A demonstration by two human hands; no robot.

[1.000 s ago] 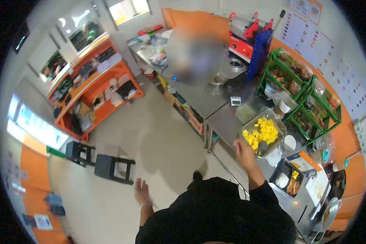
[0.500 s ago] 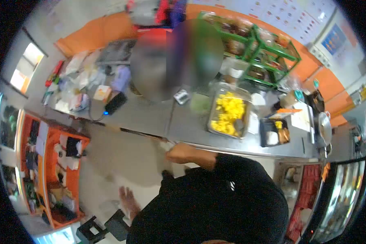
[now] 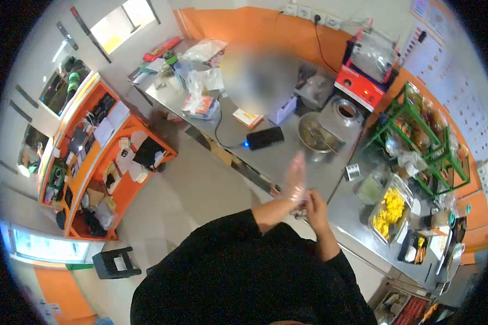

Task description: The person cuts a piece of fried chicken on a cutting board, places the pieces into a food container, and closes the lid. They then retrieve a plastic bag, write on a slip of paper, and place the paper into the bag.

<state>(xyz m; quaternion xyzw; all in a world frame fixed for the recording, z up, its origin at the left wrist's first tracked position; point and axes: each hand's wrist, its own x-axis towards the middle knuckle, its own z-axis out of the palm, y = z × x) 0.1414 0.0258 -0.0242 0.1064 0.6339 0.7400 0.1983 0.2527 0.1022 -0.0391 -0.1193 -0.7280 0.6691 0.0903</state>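
Observation:
My left hand (image 3: pixel 295 172) is held up over the counter's front edge, fingers stretched out together. A clear plastic glove (image 3: pixel 294 194) seems to cover it, with a shine near the wrist. My right hand (image 3: pixel 316 208) is beside that wrist, its fingers pinched at the glove's cuff. Beyond my hands stands a metal bowl (image 3: pixel 315 133) with a utensil in it. To the right, a tray (image 3: pixel 375 221) holds yellow food pieces (image 3: pixel 391 212).
A black device (image 3: pixel 265 138) with a blue light and a cable lies on the steel counter (image 3: pixel 293 157). A red sealing machine (image 3: pixel 358 86) stands behind. Green racks (image 3: pixel 417 135) hold bagged goods at right. Orange shelves (image 3: pixel 146 127) and a black stool (image 3: pixel 116 264) are left.
The view has swung to the left. My hands were apart, the left low with fingers spread and the right near the counter edge; now they meet, the right pinching at the left wrist.

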